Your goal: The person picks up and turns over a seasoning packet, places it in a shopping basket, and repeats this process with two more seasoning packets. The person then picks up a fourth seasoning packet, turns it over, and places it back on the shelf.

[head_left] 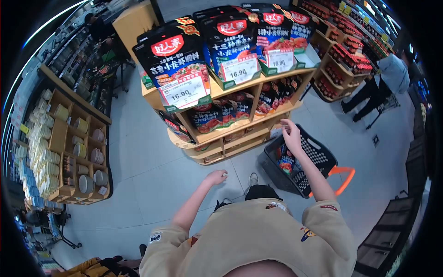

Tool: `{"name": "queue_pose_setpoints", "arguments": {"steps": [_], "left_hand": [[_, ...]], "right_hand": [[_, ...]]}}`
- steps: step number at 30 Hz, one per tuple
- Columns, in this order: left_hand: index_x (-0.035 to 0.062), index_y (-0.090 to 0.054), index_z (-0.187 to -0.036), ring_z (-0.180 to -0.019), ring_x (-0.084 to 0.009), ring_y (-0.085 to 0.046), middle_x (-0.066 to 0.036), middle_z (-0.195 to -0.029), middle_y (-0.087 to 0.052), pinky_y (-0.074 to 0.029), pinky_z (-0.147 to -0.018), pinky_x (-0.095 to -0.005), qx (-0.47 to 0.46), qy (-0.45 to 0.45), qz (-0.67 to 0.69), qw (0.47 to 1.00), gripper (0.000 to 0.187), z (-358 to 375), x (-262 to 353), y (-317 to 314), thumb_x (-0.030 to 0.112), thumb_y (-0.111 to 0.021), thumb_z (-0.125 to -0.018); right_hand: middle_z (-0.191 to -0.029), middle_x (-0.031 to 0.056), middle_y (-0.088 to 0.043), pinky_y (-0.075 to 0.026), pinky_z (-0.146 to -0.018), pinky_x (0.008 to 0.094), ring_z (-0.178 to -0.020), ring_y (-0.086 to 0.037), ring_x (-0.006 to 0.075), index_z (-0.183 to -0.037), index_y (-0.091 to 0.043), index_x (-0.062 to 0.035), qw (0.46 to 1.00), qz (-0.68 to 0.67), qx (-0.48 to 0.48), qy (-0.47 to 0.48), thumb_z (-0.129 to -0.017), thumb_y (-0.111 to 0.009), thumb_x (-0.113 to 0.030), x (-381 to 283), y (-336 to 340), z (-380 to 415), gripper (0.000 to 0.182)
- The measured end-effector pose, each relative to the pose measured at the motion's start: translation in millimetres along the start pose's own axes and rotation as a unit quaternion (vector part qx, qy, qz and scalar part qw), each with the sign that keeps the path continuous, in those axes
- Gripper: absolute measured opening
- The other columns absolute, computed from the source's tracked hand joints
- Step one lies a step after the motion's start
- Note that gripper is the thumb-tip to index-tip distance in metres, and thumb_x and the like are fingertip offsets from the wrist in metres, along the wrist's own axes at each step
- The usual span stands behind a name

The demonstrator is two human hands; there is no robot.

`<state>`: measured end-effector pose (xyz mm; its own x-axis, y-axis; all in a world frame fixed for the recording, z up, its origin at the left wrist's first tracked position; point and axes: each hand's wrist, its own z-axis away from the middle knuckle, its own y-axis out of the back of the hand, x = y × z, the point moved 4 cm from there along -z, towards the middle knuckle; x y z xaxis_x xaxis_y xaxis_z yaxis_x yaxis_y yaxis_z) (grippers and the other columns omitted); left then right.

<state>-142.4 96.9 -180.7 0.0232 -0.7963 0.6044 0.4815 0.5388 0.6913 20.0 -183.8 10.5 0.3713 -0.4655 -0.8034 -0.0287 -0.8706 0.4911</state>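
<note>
My right hand (290, 135) is raised over the near side of the shelf stand, its fingers apart and nothing held. Below it a black shopping basket (318, 159) with an orange handle (341, 177) stands on the floor, with colourful packets (287, 160) inside. My left hand (216, 177) hangs low in front of the stand, loosely curled, with nothing visible in it. Black seasoning pouches (170, 57) stand in display boxes on top of the wooden shelf stand (230, 138), behind price cards (184, 93) reading 16.90. More pouches (221, 113) fill its lower compartments.
At left, a wooden shelf (60, 157) holds stacked bowls and mugs. Behind on the right, a shelf of red-lidded jars (346, 57) stands near a person (392, 76) with a cart. Another person (94, 27) is at far left. Dark cabinets (383, 231) line the lower right.
</note>
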Motion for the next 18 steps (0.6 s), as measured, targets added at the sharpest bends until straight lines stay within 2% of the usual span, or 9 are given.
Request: {"name": "queue_pose_setpoints", "arguments": {"steps": [3, 4, 5, 6, 8, 9, 14, 16, 18], "left_hand": [[0.0061, -0.055, -0.102, -0.081, -0.0263, -0.059, -0.015, -0.087, -0.061, -0.045, -0.075, -0.0353, 0.031, 0.132, 0.081, 0.987, 0.031, 51.3, -106.0, -99.2, 0.023, -0.047, -0.078], [0.0037, -0.057, -0.098, -0.083, -0.0322, -0.058, -0.019, -0.089, -0.060, -0.046, -0.074, -0.0388, 0.041, 0.227, 0.115, 0.966, 0.031, 77.1, -149.6, -140.3, 0.021, -0.046, -0.074], [0.0013, -0.057, -0.094, -0.075, -0.0303, -0.059, -0.019, -0.090, -0.060, -0.047, -0.066, -0.0389, -0.090, 0.341, 0.158, 0.922, 0.030, 103.2, -192.3, -184.6, 0.020, -0.045, -0.074], [0.0002, -0.058, -0.087, -0.065, -0.0267, -0.059, -0.017, -0.090, -0.061, -0.046, -0.055, -0.0385, -0.079, 0.505, 0.263, 0.818, 0.028, 149.6, -175.4, -190.0, 0.021, -0.044, -0.076], [0.0019, -0.057, -0.093, -0.060, -0.0218, -0.057, -0.013, -0.089, -0.061, -0.044, -0.048, -0.0336, -0.023, 0.239, 0.278, 0.930, 0.029, 223.8, -85.2, -145.7, 0.022, -0.043, -0.078], [0.0024, -0.057, -0.094, -0.060, -0.0215, -0.057, -0.013, -0.089, -0.061, -0.044, -0.048, -0.0330, -0.028, 0.212, 0.279, 0.936, 0.029, 239.5, -80.4, -151.4, 0.022, -0.043, -0.078], [0.0048, -0.053, -0.102, -0.060, -0.0199, -0.057, -0.012, -0.089, -0.061, -0.043, -0.047, -0.0300, -0.108, 0.454, 0.290, 0.836, 0.031, 188.1, -204.8, -265.3, 0.022, -0.044, -0.079], [0.0053, -0.051, -0.106, -0.062, -0.0190, -0.058, -0.012, -0.089, -0.061, -0.043, -0.048, -0.0280, -0.093, 0.451, 0.307, 0.833, 0.032, 152.9, -184.5, -242.0, 0.023, -0.045, -0.080], [0.0052, -0.049, -0.109, -0.065, -0.0179, -0.059, -0.013, -0.088, -0.061, -0.044, -0.049, -0.0252, -0.073, 0.407, 0.318, 0.853, 0.034, 102.3, -95.1, -163.5, 0.024, -0.046, -0.081]], "right_hand": [[-0.091, 0.0103, -0.059, -0.046, -0.065, 0.0262, -0.074, -0.057, 0.0171, -0.098, -0.053, -0.0010, 0.997, 0.032, 0.023, -0.065, -0.073, -0.047, 0.002, 52.6, 37.0, 62.5, 0.026], [-0.091, 0.0110, -0.059, -0.046, -0.065, 0.0270, -0.073, -0.057, 0.0177, -0.097, -0.053, -0.0006, 0.992, 0.082, 0.026, -0.087, -0.072, -0.047, 0.003, 60.7, 57.5, 78.6, 0.026], [-0.091, 0.0115, -0.059, -0.046, -0.065, 0.0275, -0.074, -0.057, 0.0184, -0.098, -0.053, -0.0005, 0.988, 0.095, 0.059, -0.109, -0.072, -0.048, 0.003, 69.8, 78.0, 94.7, 0.026], [-0.091, 0.0120, -0.059, -0.047, -0.066, 0.0286, -0.074, -0.058, 0.0199, -0.098, -0.053, -0.0006, 0.982, 0.121, 0.081, -0.124, -0.071, -0.048, 0.002, 88.9, 99.3, 109.5, 0.027], [-0.092, 0.0109, -0.059, -0.044, -0.074, 0.0276, -0.081, -0.057, 0.0180, -0.099, -0.053, 0.0000, 0.960, 0.179, 0.113, -0.182, -0.073, -0.048, 0.002, 106.6, 143.1, 134.8, 0.027], [-0.094, 0.0116, -0.059, -0.044, -0.077, 0.0300, -0.085, -0.057, 0.0211, -0.099, -0.053, 0.0001, 0.952, 0.211, 0.130, -0.178, -0.072, -0.048, 0.001, 117.1, 163.6, 145.4, 0.027], [-0.111, 0.0110, -0.050, -0.035, -0.090, 0.0378, -0.104, -0.045, 0.0304, -0.105, -0.052, -0.0129, 0.837, 0.433, 0.131, -0.308, -0.068, -0.057, -0.011, 154.6, 241.7, 191.0, 0.036], [-0.123, 0.0086, -0.039, -0.033, -0.092, 0.0384, -0.107, -0.041, 0.0331, -0.108, -0.049, -0.0200, 0.748, 0.537, 0.139, -0.363, -0.068, -0.057, -0.013, 159.4, 262.2, 197.3, 0.041], [-0.125, 0.0100, -0.035, -0.033, -0.092, 0.0379, -0.107, -0.040, 0.0337, -0.109, -0.049, -0.0207, 0.755, 0.537, 0.136, -0.352, -0.069, -0.057, -0.013, 184.1, 280.9, 202.9, 0.042]]}}
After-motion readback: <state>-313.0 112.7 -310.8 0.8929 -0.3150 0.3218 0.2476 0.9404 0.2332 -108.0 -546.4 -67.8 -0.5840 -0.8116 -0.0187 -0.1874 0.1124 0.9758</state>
